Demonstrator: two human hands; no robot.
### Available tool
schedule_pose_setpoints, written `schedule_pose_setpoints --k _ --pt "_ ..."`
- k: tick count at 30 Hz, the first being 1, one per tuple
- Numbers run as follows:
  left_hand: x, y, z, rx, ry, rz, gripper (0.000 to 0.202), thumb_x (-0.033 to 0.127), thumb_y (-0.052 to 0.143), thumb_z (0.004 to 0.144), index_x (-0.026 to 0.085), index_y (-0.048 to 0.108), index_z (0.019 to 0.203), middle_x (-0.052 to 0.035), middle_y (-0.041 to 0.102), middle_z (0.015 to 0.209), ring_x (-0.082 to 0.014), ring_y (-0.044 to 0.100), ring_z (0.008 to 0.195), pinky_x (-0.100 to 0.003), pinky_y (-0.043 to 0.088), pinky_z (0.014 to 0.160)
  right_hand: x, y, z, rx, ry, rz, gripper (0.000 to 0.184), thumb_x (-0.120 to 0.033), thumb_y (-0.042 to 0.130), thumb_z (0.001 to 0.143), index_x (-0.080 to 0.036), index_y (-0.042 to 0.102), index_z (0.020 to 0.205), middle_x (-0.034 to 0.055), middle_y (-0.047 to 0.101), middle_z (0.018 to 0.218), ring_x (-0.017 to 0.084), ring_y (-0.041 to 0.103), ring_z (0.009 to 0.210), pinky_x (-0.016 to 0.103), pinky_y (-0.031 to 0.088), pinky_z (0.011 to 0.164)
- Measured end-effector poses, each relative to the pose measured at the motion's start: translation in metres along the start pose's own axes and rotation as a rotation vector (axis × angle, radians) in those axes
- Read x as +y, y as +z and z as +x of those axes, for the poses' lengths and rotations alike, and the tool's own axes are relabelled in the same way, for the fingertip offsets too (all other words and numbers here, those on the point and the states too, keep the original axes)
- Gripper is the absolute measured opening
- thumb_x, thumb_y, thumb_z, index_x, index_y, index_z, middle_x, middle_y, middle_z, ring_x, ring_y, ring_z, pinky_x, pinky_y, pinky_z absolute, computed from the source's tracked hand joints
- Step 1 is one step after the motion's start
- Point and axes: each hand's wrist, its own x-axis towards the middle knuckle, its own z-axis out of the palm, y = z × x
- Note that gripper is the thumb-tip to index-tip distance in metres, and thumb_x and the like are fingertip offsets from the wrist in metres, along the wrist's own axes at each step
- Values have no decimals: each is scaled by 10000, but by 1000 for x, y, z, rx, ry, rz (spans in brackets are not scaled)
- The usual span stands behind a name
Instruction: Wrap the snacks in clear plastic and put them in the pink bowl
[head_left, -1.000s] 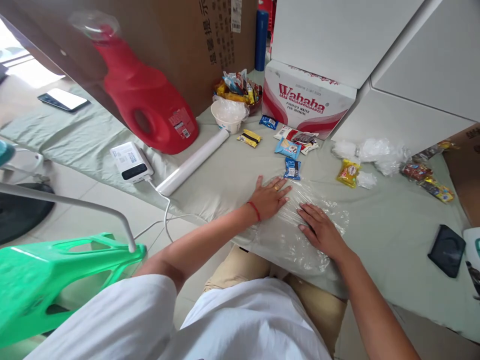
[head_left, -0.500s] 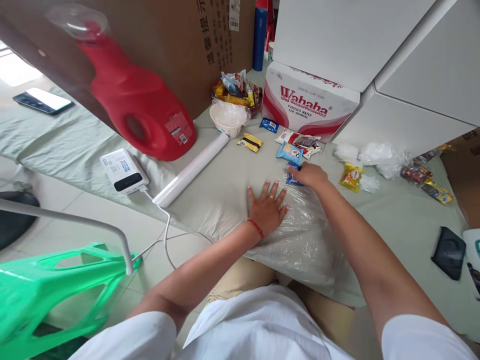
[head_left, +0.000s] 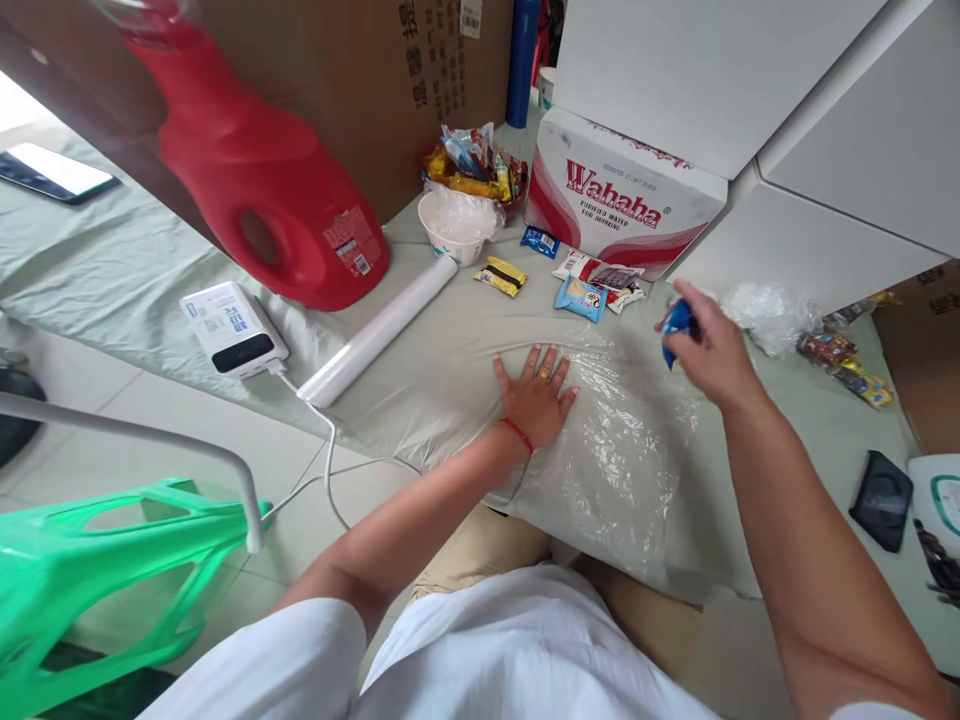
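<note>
My left hand [head_left: 534, 400] lies flat with spread fingers on a sheet of clear plastic film [head_left: 615, 470] over the cloth-covered table. To the right, my right hand [head_left: 709, 345] pinches a small blue snack packet [head_left: 676, 328] just above the cloth. Between and beyond my hands are a light-blue snack packet [head_left: 581, 298] and several red-and-white packets [head_left: 600, 272] against it. A yellow-and-black packet [head_left: 501, 277] lies farther left, and another blue packet [head_left: 540, 242] is near the carton.
A white Wahaha carton [head_left: 622, 195] stands at the back. On the left are a white roll [head_left: 379, 335], a red jug [head_left: 270, 200], a power bank [head_left: 234, 328] with a cable and a paper bowl [head_left: 454, 235]. Crumpled clear plastic [head_left: 772, 310] and a dark phone [head_left: 881, 500] lie right.
My right hand has lifted the blue packet off the film and carried it right, to where a yellow packet was visible. My left hand stays flat on the film.
</note>
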Motion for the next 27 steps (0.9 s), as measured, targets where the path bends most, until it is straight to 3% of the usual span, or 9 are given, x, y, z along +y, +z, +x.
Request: schedule_pose_setpoints --k 3,6,10,14,16,19,21,24,27 --pt "-2 -3 12 -42 -31 13 597 514 253 1066 273 409 1591 -100 316 1694 -396 210 1581 -878 -14 1132 -32 8 -42 -344 -231 10 729 -280 536 864 -218 418 1580 131 624 1308 283 610 1130 465 504 1017" --pt "-6 -8 13 -44 -27 31 591 506 252 1068 281 405 1592 -95 316 1695 -381 227 1579 -860 1 1149 -44 38 -79 -499 -303 0 763 -265 527 897 -204 318 1629 156 492 1543 333 484 1376 553 389 1157" --pt "-19 -18 -1 -7 1 73 573 474 271 1073 266 413 1587 -115 317 1692 -346 251 1580 -803 16 1195 -29 61 -117 -385 -227 65 803 -422 577 969 -231 219 1661 148 328 1671 331 312 1535 589 304 1230" --pt "-36 -27 -17 -47 218 78 529 440 259 1086 299 473 1549 -70 373 1672 -298 283 1575 -735 -34 1237 -7 61 -143 -276 -136 50 533 -403 480 1044 -303 449 1567 98 482 1588 309 417 1482 618 319 1221" --pt "-43 -29 -20 -85 256 71 516 437 259 1088 326 484 1539 -55 422 1646 -295 339 1551 -734 -46 1237 4 61 -146 -264 -128 48 444 -363 443 1054 -301 576 1473 89 573 1511 304 459 1450 626 351 1200" --pt "-47 -30 -18 -93 200 73 529 455 279 1081 315 456 1559 -74 426 1641 -329 360 1538 -778 -16 1214 20 55 -136 -250 -112 97 380 -368 491 1023 -281 709 1322 93 641 1434 306 487 1425 597 418 1161" --pt "-46 -29 -16 -92 183 75 545 465 276 1079 296 443 1569 -85 416 1644 -338 347 1544 -784 23 1213 29 45 -115 -287 -58 152 346 -392 523 996 -273 766 1211 87 717 1309 295 594 1306 545 490 1098" --pt "-44 -29 -16 -88 179 75 561 472 260 1080 275 433 1577 -93 405 1650 -324 334 1553 -754 60 1231 35 29 -57 -215 136 110 370 -412 483 990 -241 789 1109 69 785 1072 264 718 993 460 573 941" --pt "-44 -30 -17 -90 189 83 564 470 258 1082 266 426 1580 -91 396 1655 -307 326 1559 -722 84 1247 37 31 25 -85 149 -109 400 -390 493 977 -187 761 1194 121 762 1134 308 682 1040 498 516 1000"
